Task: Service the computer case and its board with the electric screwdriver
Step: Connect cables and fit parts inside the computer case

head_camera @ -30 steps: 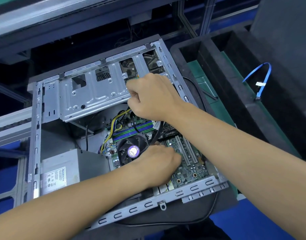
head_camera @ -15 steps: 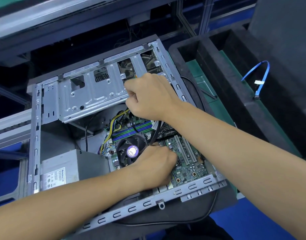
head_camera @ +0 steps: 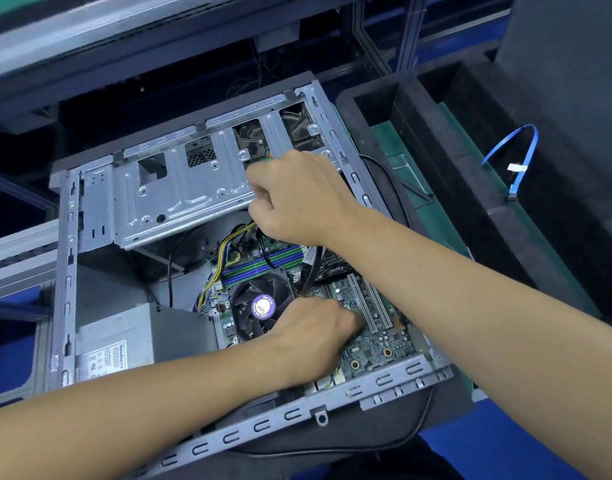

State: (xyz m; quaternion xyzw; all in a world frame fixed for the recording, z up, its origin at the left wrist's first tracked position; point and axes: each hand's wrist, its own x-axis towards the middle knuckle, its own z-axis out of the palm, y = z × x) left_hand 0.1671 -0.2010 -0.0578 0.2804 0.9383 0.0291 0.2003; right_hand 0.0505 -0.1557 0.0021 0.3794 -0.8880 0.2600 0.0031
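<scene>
A person's left hand rests curled, its grip hidden, on the green board beside the fan inside the open computer case lying on its side, while farther in the right hand is fisted around dark cables below the metal drive cage.

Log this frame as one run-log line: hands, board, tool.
right hand: fist over drive cage edge, contents hidden | left hand: fingers down on board beside CPU fan | screwdriver: not visible
</scene>
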